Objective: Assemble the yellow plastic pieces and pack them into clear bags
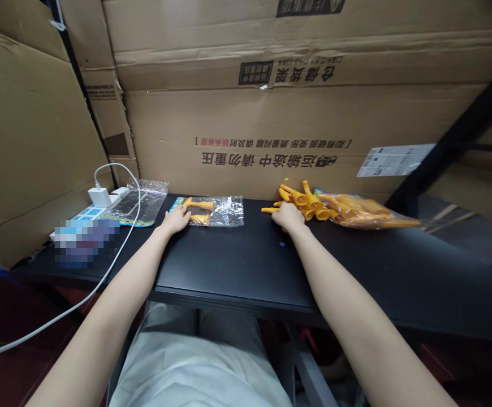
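My left hand [177, 219] lies with its fingers spread over the left end of a clear plastic bag [229, 211]. Inside that bag are two orange trumpet-shaped plastic pieces [202, 219], and a coloured card edge shows beside my fingers. At a loose pile of the same orange pieces [309, 199], my right hand [289, 216] is closed around one orange piece [268, 210], whose thin end sticks out to the left. Several pieces show hollow flared ends. My right fingertips are partly hidden among them.
A full clear bag of orange pieces [362, 212] lies right of the pile. Another clear bag [144, 200] is at the left, near a power strip [89, 213] with a white charger [99, 196] and cable [119, 254]. Cardboard [246, 113] walls the black table's [229, 271] back.
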Tool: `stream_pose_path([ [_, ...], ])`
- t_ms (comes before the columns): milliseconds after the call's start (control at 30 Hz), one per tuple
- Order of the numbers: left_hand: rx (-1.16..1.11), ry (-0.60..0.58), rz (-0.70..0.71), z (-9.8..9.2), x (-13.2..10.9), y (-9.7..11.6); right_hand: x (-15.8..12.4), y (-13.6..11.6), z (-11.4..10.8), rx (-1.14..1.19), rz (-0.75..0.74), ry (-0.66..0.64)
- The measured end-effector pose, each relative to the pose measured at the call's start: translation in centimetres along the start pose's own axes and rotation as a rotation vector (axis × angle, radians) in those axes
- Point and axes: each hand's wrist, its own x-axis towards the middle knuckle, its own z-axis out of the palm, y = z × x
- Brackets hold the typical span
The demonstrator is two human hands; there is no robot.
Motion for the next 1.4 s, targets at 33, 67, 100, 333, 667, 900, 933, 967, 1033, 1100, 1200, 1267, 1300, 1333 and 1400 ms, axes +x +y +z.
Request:
stream_pose_path([
  [33,-0.005,0.003,-0.002,0.0,0.1,0.0,0.2,-0.1,0.0,0.035,-0.015,-0.006],
  [67,-0.009,0.005,-0.007,0.0,0.1,-0.1,0.3,-0.3,0.1,0.071,-0.036,-0.011],
  [100,-0.012,0.007,-0.015,0.0,0.1,-0.1,0.4,-0.5,0.1,0.106,-0.065,-0.018],
  [333,0.013,0.022,-0.046,-0.1,0.1,-0.1,0.2,-1.5,0.7,0.291,-0.362,-0.286],
  [667,0.006,0.020,-0.048,-0.1,-0.1,-0.1,-0.7,-0.9,0.3,-0.246,-0.478,-0.094],
  [900,0.024,0.008,-0.043,-0.2,-0.1,-0.1,-1.4,-1.9,-1.1,-0.194,-0.518,0.090],
  [933,0.023,0.003,-0.041,-0.2,-0.1,-0.1,-1.5,-2.2,-1.2,-0.170,-0.544,0.066],
  [967,0.023,-0.001,-0.037,-0.2,-0.1,-0.1,-1.6,-2.5,-1.3,-0.153,-0.575,0.028],
  [1033,0.027,0.007,-0.026,-0.3,-0.1,0.0,-1.8,-3.1,-1.2,-0.147,-0.639,-0.048],
  [1100,0.029,0.032,-0.026,-0.3,-0.2,0.1,-2.2,-3.6,-1.0,-0.157,-0.689,-0.089],
  [1200,0.019,0.073,-0.021,-0.4,-0.4,0.3,-2.7,-4.3,-0.9,-0.128,-0.729,-0.109],
  [1267,0.003,0.090,0.011,-0.5,-0.5,0.5,-3.2,-4.8,-0.9,-0.085,-0.739,-0.135],
  [1300,-0.008,0.092,0.035,-0.5,-0.5,0.6,-3.4,-5.0,-0.9,-0.064,-0.741,-0.146],
  [1333,-0.018,0.090,0.060,-0.4,-0.5,0.7,-3.7,-5.2,-0.9,-0.048,-0.743,-0.154],
  [1400,-0.031,0.071,0.103,-0.3,-0.6,0.8,-4.2,-5.6,-0.9,-0.023,-0.743,-0.148],
])
